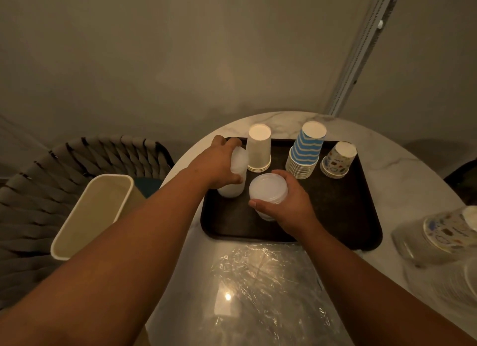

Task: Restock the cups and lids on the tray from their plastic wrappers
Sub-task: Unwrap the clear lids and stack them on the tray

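Nearest us, an emptied plastic wrapper (265,289) lies crumpled on the table's near edge, thin and slippery. Just beyond it on the dark tray (335,216), the right hand (289,203) wraps around a stack of translucent lids (268,188), near the tray's middle. The left hand (219,162) grips a second lid stack (233,185) by the tray's left edge. These look light and flexible, likely to slide apart, so hold the sides. Along the far edge stand upside-down white cups (259,148), striped cups (307,152) and patterned cups (338,160).
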`<state>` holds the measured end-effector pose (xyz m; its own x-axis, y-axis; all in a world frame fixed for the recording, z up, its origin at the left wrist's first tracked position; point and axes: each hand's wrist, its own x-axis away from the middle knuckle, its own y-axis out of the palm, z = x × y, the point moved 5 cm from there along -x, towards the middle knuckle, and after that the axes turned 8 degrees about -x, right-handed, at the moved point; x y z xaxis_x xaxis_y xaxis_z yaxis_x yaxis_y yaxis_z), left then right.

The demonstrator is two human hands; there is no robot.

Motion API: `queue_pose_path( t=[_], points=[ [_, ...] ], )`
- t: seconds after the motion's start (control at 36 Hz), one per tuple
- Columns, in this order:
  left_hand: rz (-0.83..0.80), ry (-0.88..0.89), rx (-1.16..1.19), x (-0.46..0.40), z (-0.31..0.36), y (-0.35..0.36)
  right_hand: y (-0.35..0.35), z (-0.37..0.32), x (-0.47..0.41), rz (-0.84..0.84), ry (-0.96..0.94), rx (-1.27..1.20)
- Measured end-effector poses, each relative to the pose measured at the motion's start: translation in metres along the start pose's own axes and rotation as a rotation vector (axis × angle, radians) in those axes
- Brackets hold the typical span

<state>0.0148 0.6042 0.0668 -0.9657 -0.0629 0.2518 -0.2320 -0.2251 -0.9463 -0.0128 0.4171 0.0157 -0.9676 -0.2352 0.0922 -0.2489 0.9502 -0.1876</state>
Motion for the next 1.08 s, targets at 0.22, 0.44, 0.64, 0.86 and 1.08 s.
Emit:
queue_pose_path(
  t=[0.22,0.44,0.64,0.86,1.08],
  points=[
    [0.062,0.037,0.033,0.007,-0.007,0.003,0.000,0.001,0.001,0.005,-0.017,0.018],
    [0.054,0.102,-0.014,0.002,0.002,-0.007,0.000,0.003,0.003,0.006,-0.012,0.021],
    [-0.018,0.081,0.000,0.001,0.001,-0.009,0.000,0.001,0.004,0.000,-0.006,0.037],
    [-0.037,0.089,-0.102,-0.005,0.007,-0.005,0.002,-0.001,0.006,0.000,-0.020,0.035],
    [-0.061,0.092,-0.141,-0.008,0.010,-0.007,0.001,0.001,0.007,-0.006,-0.003,0.046]
  ],
)
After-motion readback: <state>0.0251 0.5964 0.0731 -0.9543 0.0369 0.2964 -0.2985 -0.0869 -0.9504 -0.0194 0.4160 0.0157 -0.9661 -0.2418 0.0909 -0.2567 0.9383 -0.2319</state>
